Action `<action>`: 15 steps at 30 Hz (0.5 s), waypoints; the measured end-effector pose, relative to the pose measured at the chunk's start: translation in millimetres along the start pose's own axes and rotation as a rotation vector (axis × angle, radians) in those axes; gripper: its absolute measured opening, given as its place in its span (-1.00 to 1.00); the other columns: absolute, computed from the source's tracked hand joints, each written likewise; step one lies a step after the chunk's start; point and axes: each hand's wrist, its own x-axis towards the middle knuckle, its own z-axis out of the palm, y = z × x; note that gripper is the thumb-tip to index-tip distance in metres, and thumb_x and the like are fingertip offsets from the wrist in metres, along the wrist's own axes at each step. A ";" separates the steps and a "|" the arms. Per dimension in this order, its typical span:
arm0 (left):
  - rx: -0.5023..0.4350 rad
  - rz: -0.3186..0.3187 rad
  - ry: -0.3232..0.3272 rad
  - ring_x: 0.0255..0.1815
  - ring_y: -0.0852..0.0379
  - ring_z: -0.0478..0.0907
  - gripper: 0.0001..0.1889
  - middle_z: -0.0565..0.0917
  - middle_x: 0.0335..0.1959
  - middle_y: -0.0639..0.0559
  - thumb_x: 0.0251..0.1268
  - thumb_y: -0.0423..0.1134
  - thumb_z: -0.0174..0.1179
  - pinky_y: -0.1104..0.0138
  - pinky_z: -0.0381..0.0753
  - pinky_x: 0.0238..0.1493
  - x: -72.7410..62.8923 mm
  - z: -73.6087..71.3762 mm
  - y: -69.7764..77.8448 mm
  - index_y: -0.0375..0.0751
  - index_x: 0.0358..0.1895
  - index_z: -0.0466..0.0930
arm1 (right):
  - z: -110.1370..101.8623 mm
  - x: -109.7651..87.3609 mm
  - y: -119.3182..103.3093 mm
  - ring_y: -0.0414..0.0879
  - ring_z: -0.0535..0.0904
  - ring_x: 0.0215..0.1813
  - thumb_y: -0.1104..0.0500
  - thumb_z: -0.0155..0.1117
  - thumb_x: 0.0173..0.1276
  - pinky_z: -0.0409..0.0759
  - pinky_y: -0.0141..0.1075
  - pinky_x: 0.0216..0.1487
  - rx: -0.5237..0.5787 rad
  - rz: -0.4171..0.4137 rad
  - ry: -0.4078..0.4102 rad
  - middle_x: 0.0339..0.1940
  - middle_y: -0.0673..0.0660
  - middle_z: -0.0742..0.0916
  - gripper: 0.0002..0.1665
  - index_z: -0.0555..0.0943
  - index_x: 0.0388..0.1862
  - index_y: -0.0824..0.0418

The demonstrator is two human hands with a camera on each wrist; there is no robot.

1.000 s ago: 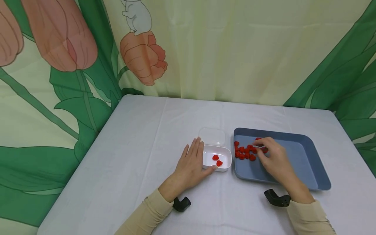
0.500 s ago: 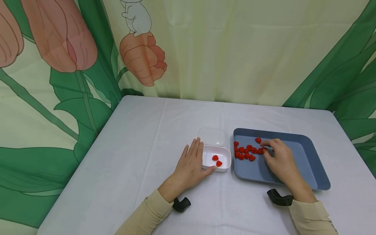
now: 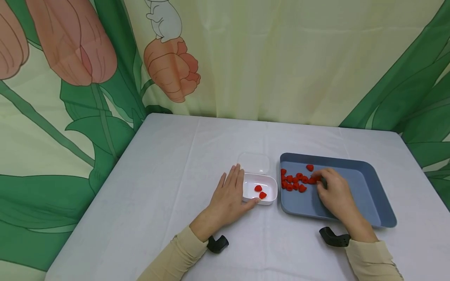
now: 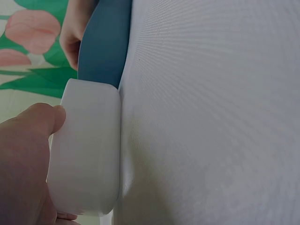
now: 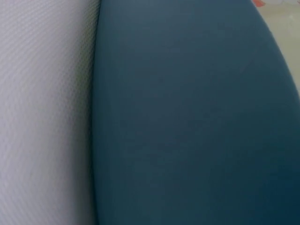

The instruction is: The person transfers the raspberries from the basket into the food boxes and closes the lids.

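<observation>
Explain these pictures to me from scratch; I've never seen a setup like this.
There is no machine here: these are a person's two bare hands, filmed by three worn cameras. The widest picture comes from the head, looking down at a table with a white cloth. The other two come from the wrists: the left shows the side of a white box, the right mostly a blue tray. The left hand, fingers straight, rests against the box, which contains two red pieces; a clear lid-like piece lies behind it. The right hand reaches into the tray, fingers at a cluster of similar pieces; whether they grip one, I cannot tell.
</observation>
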 end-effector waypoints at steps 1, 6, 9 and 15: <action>0.000 -0.001 -0.003 0.66 -0.07 -0.09 0.01 0.03 0.62 -0.18 0.31 0.41 -0.02 -0.02 -0.01 0.60 0.2 0.2 -0.3 -0.31 0.56 -0.01 | 0.3 -0.1 0.0 0.23 0.57 -0.16 0.59 0.14 0.10 0.51 0.12 -0.15 -0.003 0.004 0.000 -0.20 0.36 0.65 -0.72 0.66 -0.24 0.42; -0.008 -0.002 -0.009 0.66 -0.07 -0.09 0.01 0.03 0.62 -0.18 0.31 0.41 -0.02 -0.02 -0.02 0.60 0.8 0.8 -0.8 -0.32 0.56 -0.02 | 1.4 0.0 1.2 0.24 0.58 -0.19 0.60 0.16 0.09 0.53 0.13 -0.17 -0.014 0.014 0.004 -0.22 0.36 0.65 -0.72 0.66 -0.25 0.41; -0.008 -0.001 -0.010 0.66 -0.07 -0.09 0.01 0.03 0.62 -0.18 0.31 0.41 -0.03 -0.02 -0.02 0.60 0.5 0.7 -0.9 -0.32 0.56 -0.02 | 1.3 0.0 2.0 0.25 0.58 -0.20 0.60 0.19 0.08 0.52 0.14 -0.18 -0.020 0.019 0.003 -0.22 0.37 0.65 -0.73 0.66 -0.26 0.41; -0.014 0.004 -0.007 0.66 -0.07 -0.10 0.02 0.03 0.62 -0.18 0.32 0.41 -0.03 -0.01 -0.03 0.61 0.6 0.7 -1.9 -0.32 0.56 -0.03 | 1.4 0.5 1.9 0.30 0.57 -0.14 0.59 0.22 0.09 0.52 0.21 -0.10 -0.019 0.034 -0.001 -0.20 0.40 0.64 -0.75 0.64 -0.23 0.45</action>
